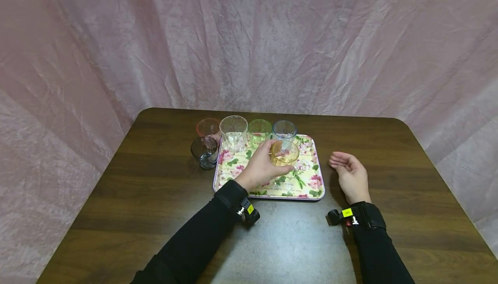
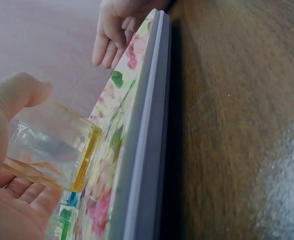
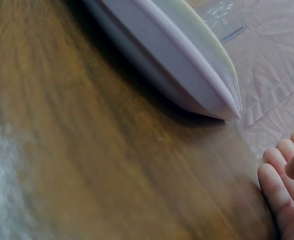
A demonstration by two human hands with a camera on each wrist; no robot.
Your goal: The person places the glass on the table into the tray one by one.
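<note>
My left hand [image 1: 260, 168] holds a yellow glass [image 1: 285, 156] over the right half of a flowered tray [image 1: 233, 179], thumb on the near side and fingers on the far side. In the left wrist view the base of the yellow glass [image 2: 57, 147] is close to the tray's printed surface. Off the tray's right edge, my right hand [image 1: 352, 177] is by the table with its fingers loosely bent and nothing in them. Behind the yellow glass stand a blue glass [image 1: 285, 127], a green glass [image 1: 259, 128] and a clear glass [image 1: 234, 130].
A dark grey glass [image 1: 205, 152] stands on the table left of the tray. Behind it is a reddish glass [image 1: 209, 126], partly overlapped by the clear one. The brown wooden table [image 1: 155, 167] ends at a pink cloth [image 1: 249, 42] hanging behind it.
</note>
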